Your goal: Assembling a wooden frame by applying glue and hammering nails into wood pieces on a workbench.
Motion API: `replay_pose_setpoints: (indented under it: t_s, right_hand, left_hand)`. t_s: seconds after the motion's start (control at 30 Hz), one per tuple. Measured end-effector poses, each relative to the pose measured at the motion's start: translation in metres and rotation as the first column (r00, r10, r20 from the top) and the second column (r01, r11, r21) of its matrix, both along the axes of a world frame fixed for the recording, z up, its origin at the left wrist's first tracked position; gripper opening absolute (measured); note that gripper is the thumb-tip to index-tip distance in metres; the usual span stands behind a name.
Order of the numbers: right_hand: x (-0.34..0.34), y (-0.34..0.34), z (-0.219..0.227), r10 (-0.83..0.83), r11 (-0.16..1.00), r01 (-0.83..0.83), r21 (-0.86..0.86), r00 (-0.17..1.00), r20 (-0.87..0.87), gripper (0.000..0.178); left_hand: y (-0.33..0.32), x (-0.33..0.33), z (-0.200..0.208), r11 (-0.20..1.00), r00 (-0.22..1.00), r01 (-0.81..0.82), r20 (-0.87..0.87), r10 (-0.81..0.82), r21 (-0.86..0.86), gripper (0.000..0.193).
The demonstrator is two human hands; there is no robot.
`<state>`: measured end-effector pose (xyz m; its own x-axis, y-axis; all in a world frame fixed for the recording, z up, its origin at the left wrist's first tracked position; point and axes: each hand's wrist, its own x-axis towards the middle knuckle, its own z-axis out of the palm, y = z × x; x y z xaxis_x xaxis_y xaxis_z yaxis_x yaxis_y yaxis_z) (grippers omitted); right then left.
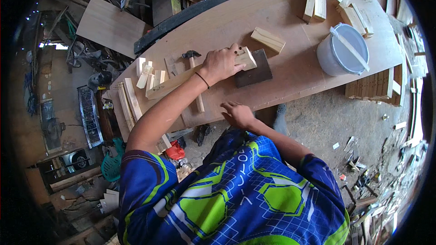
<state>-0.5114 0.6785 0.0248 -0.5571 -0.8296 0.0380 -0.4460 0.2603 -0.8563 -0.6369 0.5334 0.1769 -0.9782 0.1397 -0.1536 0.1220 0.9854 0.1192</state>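
Observation:
My left hand (221, 66) is closed over a long pale wooden bar (170, 85) lying across the workbench (295, 27). Dark round holes show in the bar's end, just past my fingertips. That end rests over a dark brown flat sheet, perhaps sandpaper (255, 76). Beneath the bar lies a claw hammer (191, 55), its wooden handle reaching toward the near edge. My right hand (238, 114) is at that edge, fingers loosely apart, with nothing in it. A short wooden block (268, 40) sits beyond the sheet.
A whitish bucket (341, 54) with a strip across its rim stands at the right. Wooden offcuts (151, 75) and long strips (129, 102) lie at the bench's left end, more blocks (320, 7) at the far right. Stacked drilled wood (370, 86) is below the right edge. Debris litters the floor.

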Motion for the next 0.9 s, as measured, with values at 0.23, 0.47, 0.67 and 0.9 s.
replay_pose_setpoints:
  t_s: [0.23, 0.47, 0.67, 0.9]
  right_hand:
    - [-0.004, -0.210, -0.055, -0.043, 0.915, 0.034, 0.402, 0.999, 0.013, 0.066]
    - [-0.034, -0.271, -0.190, -0.323, 0.810, 0.507, -0.296, 0.806, 0.497, 0.055]
    - [0.017, -0.078, -0.023, -0.054, 0.998, 0.042, 0.038, 0.901, 0.430, 0.053]
    - [0.060, 0.140, 0.047, -0.250, 0.925, 0.380, 0.009, 0.590, 0.768, 0.033]
  left_hand:
    - [-0.008, 0.004, -0.008, 0.999, 0.998, 0.043, -0.051, -0.042, 0.027, 0.056]
    - [0.035, -0.018, -0.012, 0.984, 0.985, 0.173, -0.025, -0.172, 0.049, 0.059]
    - [-0.018, 0.008, -0.003, 1.000, 1.000, 0.021, -0.009, -0.021, 0.005, 0.067]
    - [0.001, -0.001, -0.002, 0.998, 0.997, 0.057, -0.042, -0.059, -0.038, 0.052]
